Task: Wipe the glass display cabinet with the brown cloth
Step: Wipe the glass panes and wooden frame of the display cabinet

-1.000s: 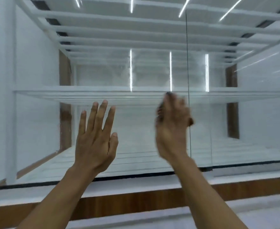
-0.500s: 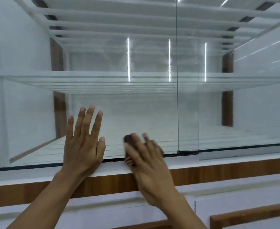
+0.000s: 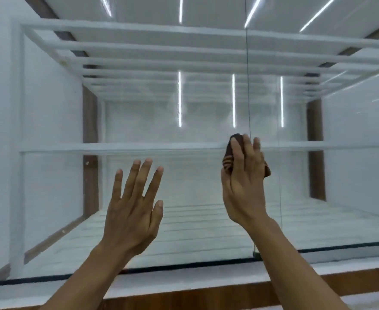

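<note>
A: Status? 
B: Right hand (image 3: pixel 243 184) clamps brown cloth (image 3: pixel 231 156) against the cabinet glass (image 3: pixel 195 175), at two o'clock of the left hand (image 3: pixel 132 209), which is splayed flat, empty.
A: Advice? 
B: Firm, overlapping strokes; brace left.

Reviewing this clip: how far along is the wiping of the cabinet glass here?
Mid-wipe. In hand: the right hand presses the brown cloth to the glass display cabinet at shelf height, beside the panel seam; the left hand is spread open on the glass. Done: unclear. Left: hazy smears above the cloth suggest more passes.
</note>
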